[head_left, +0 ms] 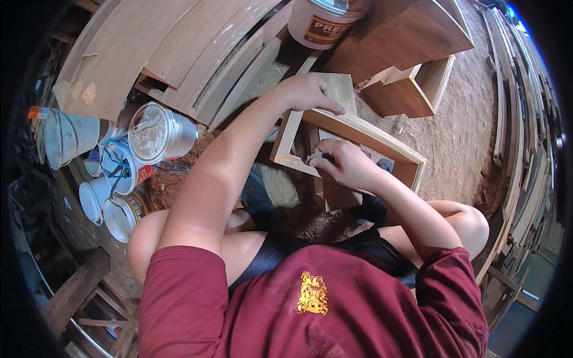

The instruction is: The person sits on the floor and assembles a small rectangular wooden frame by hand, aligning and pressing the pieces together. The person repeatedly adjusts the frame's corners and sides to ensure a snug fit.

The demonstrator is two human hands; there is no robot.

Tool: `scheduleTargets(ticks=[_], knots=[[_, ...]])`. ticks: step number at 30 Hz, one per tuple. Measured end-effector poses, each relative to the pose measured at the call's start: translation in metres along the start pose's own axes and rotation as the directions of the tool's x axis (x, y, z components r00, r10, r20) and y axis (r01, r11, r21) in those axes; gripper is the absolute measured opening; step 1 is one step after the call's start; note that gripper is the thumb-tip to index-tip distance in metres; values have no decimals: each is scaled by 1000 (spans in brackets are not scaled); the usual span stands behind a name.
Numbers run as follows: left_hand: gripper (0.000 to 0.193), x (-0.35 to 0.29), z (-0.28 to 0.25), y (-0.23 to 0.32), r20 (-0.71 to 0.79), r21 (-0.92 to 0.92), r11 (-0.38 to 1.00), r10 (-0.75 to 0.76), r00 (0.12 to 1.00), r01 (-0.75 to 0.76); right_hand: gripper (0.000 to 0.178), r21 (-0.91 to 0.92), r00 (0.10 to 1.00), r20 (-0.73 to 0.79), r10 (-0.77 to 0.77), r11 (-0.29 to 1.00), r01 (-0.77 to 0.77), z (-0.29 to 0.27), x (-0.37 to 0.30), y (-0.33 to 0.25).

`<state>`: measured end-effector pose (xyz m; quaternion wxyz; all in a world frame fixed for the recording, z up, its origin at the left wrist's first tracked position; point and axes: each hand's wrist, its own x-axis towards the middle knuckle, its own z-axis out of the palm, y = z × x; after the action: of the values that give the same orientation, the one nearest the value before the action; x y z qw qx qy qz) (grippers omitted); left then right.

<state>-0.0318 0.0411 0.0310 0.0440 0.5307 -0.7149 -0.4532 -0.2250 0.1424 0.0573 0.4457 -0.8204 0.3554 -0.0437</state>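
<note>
In front of my crossed legs stands an open wooden box frame (pixel 377 138), tilted, with pale edges and a darker inside. My left hand (pixel 307 95) is closed over its far left edge, thumb along the rim, fingers partly hidden behind a pale board (pixel 339 89). Closed in a pinch, my right hand (pixel 346 164) is at the near rim by the left corner. Between its fingertips shows a small greyish scrap (pixel 314 157), too small to name. A light patch marks the rim's wood beside it.
Another wooden box (pixel 412 89) stands farther off, under a large brown wooden cabinet piece (pixel 400 36). A white bucket (pixel 316 27) is at the far side. Several buckets (pixel 158 134) and wide planks (pixel 161 48) are on the left. Long timber strips (pixel 516 119) lie along the right.
</note>
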Motion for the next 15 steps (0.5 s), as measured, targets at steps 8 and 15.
scheduleTargets(ticks=[8,15], knots=[[62,1,0,-2,-57,-4,1000,-19,998,19,26,-13,997,-38,-64,998,64,8,5,4],[62,3,-2,0,-49,17,1000,-2,999,2,22,114,987,-75,-140,982,148,18,43,-15]])
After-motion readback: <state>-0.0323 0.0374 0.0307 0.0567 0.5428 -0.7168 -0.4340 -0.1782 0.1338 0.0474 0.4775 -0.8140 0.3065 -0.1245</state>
